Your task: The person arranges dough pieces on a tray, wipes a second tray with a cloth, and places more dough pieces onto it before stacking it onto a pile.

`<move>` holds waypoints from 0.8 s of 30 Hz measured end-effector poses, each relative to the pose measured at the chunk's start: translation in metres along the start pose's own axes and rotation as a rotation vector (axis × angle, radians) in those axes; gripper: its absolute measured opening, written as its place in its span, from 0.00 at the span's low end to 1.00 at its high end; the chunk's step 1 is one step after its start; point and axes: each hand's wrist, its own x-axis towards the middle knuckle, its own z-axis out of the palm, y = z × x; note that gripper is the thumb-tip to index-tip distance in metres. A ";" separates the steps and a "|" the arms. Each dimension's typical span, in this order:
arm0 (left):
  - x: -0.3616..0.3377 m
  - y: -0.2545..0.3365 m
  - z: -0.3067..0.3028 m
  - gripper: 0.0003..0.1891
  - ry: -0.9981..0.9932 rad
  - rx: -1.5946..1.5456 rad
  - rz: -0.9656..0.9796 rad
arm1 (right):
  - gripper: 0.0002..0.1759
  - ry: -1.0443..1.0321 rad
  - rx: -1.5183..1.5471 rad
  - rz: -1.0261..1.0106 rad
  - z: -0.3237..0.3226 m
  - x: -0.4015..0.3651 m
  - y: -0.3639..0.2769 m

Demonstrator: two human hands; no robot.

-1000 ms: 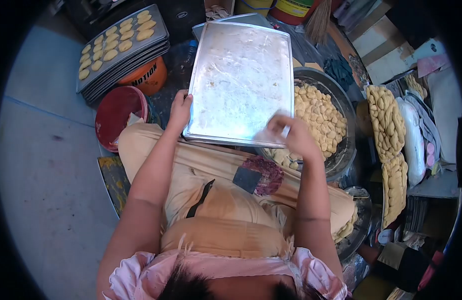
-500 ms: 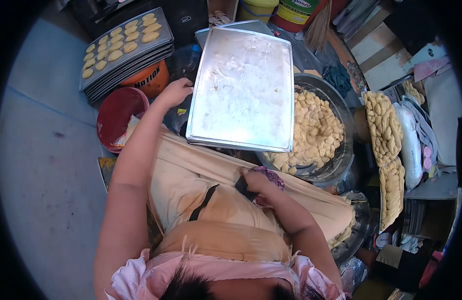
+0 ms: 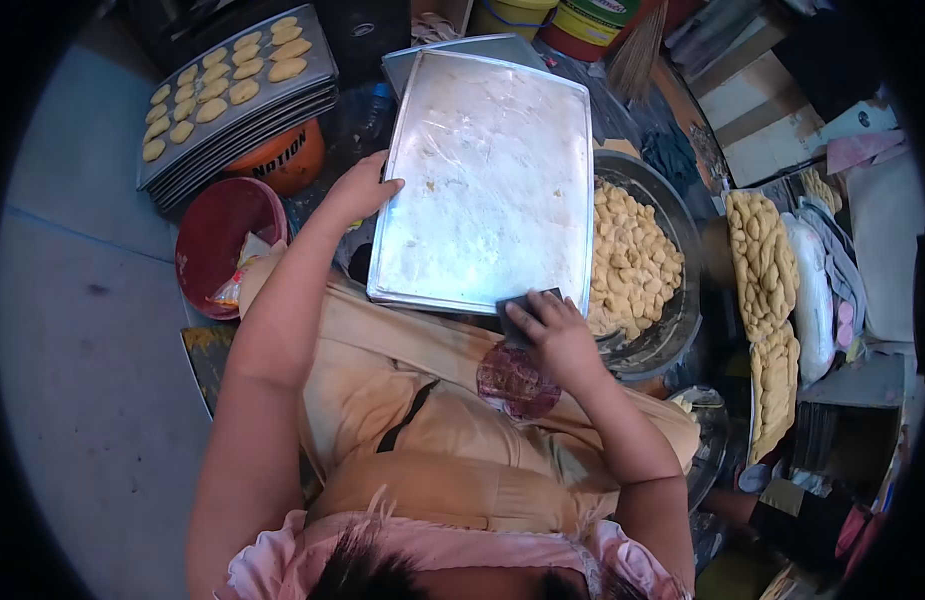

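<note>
Steel-grey and smeared white, the tray (image 3: 482, 180) lies across the person's lap, its long axis running away from the body. At its near right corner the right hand (image 3: 557, 335) pinches a small dark square (image 3: 527, 302), fingers pressed together on top. The tray stretches up and leftward from that grip. The left hand (image 3: 360, 190) curls over the tray's left long edge. Just right of the grip sits a bowl (image 3: 677, 325) of dough pieces (image 3: 632, 250). The square's material is unclear, and its near part is hidden under the fingers.

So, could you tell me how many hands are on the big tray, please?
2: the left hand grips the tray at its left edge; the right hand, holding a dark pad, rests at the near edge.
</note>
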 end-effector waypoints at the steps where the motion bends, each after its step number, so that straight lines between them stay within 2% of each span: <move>1: 0.002 -0.005 -0.001 0.36 -0.035 -0.011 -0.001 | 0.37 -0.031 -0.054 -0.033 0.009 -0.001 0.002; 5: 0.009 -0.022 -0.006 0.37 -0.115 -0.087 0.000 | 0.41 -0.042 -0.011 0.015 0.003 0.017 0.023; 7: 0.010 -0.021 -0.007 0.38 -0.136 -0.114 -0.008 | 0.37 0.059 0.016 0.010 0.004 0.048 0.049; 9: 0.011 -0.018 -0.011 0.38 -0.161 -0.112 -0.030 | 0.34 0.055 0.100 0.107 -0.001 0.091 0.078; 13: 0.013 -0.023 -0.008 0.38 -0.138 -0.104 0.004 | 0.24 0.169 0.049 0.140 -0.010 0.199 0.134; 18: 0.019 -0.025 -0.010 0.38 -0.162 -0.094 -0.006 | 0.25 0.193 0.010 0.089 -0.009 0.305 0.193; 21: 0.019 -0.020 -0.012 0.38 -0.172 -0.081 -0.031 | 0.28 0.295 0.028 0.075 0.001 0.308 0.191; 24: 0.019 -0.020 -0.010 0.37 -0.157 -0.059 -0.028 | 0.30 0.302 -0.014 0.018 -0.009 0.244 0.136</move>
